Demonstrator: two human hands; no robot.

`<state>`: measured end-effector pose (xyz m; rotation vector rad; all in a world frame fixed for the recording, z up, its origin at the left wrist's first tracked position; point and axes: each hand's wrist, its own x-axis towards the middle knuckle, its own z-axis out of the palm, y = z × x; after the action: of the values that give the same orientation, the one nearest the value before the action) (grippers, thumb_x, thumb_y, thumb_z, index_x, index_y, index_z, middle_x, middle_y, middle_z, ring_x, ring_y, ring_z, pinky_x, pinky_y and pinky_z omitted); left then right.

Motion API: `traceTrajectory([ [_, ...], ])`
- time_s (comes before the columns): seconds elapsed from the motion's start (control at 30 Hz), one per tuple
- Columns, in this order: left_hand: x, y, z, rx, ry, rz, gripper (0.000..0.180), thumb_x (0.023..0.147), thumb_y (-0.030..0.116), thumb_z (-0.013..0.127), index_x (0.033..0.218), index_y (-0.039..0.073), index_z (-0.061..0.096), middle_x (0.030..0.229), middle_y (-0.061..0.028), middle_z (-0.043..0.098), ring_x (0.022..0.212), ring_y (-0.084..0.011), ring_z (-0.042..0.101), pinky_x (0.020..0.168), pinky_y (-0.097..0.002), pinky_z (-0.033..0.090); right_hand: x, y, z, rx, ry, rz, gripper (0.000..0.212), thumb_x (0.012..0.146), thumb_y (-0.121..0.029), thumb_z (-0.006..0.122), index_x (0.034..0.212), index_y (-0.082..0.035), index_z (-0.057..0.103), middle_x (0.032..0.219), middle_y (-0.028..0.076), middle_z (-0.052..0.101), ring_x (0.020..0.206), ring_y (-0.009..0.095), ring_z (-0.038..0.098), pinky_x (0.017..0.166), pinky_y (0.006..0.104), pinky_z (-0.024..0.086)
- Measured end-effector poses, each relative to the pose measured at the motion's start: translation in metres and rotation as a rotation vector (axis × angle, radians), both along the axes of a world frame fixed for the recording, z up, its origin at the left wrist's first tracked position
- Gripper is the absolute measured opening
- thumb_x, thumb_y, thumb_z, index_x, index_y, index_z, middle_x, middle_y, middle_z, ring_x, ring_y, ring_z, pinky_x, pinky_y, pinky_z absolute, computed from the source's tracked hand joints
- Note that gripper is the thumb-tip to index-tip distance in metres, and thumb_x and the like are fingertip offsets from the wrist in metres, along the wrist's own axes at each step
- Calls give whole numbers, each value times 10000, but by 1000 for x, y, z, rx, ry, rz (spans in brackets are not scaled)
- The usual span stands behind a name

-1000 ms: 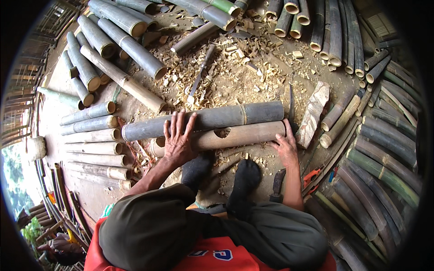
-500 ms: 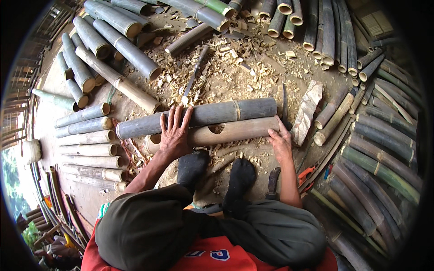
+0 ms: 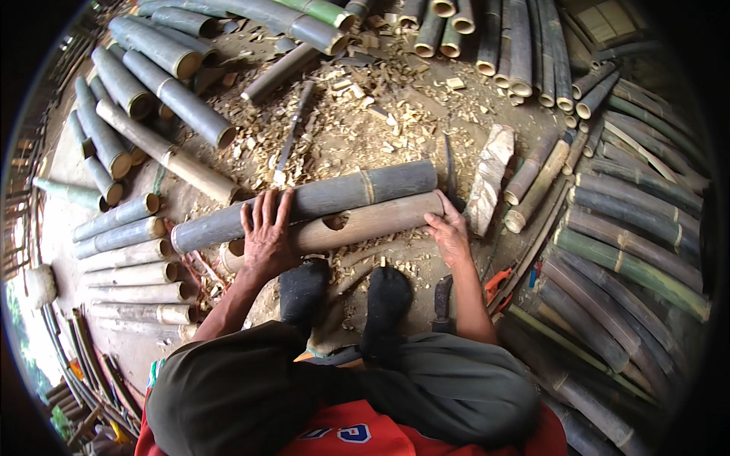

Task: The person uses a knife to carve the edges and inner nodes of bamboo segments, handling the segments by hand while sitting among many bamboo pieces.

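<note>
Two bamboo tubes lie side by side on the ground in front of my feet. The farther one, a dark bamboo tube (image 3: 327,199), has a pale ring at a joint. Nearer to me is a brown bamboo tube (image 3: 388,220) with two holes cut in its side, one partly covered by my wrist. My left hand (image 3: 268,234) rests across both, its fingers stretched out onto the dark tube. At the brown tube's right end, my right hand (image 3: 450,234) grips it, thumb on the near side and fingers over the end.
A long knife (image 3: 295,129) lies among wood chips beyond the tubes. To the right are a dark curved blade (image 3: 450,167), a pale rough block (image 3: 490,178) and an orange-handled tool (image 3: 497,283). Cut bamboo tubes (image 3: 125,254) lie left; more bamboo (image 3: 631,266) is stacked right.
The whole view has shifted, so the scene sits farther left in the picture. Both hands keep their places on the bamboo tubes, which look tilted slightly more.
</note>
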<state>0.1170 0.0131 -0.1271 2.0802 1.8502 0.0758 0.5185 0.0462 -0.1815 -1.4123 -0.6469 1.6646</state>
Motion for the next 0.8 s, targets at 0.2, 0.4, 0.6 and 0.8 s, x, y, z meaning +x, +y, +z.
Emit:
traceTrajectory([
  [0.2, 8, 4, 0, -18, -8, 1, 1306, 546, 223, 897, 1661, 160, 220, 1617, -198, 314, 1550, -403, 255, 1247, -672, 125, 6, 1, 5, -6, -9, 15, 744, 942, -62, 755, 1608, -84, 424, 1378, 99, 645, 1203, 222, 647, 914, 412, 582],
  [0.4, 5, 1, 1, -14, 21, 10, 1331, 520, 225, 903, 1663, 163, 224, 1624, -201, 316, 1547, -409, 261, 1254, -668, 130, 6, -36, 43, 385, -1057, 191, 486, 957, -62, 690, 1434, -26, 602, 1217, 205, 708, 1070, 320, 687, 948, 405, 539],
  [0.6, 1, -1, -5, 25, 14, 2, 1279, 568, 234, 883, 1664, 165, 227, 1618, -198, 326, 1537, -414, 268, 1254, -657, 130, 24, -172, 63, -399, -1442, 668, 569, 863, -369, 815, 1231, -13, 569, 1126, 269, 675, 1137, 468, 645, 918, 544, 519],
  [0.8, -4, 0, -5, 63, -37, -12, 1232, 602, 258, 888, 1650, 149, 249, 1615, -207, 314, 1531, -416, 273, 1249, -666, 131, 45, -227, 26, -400, -1347, 674, 564, 859, -407, 784, 1191, -25, 537, 1096, 306, 660, 1122, 500, 636, 889, 558, 509],
])
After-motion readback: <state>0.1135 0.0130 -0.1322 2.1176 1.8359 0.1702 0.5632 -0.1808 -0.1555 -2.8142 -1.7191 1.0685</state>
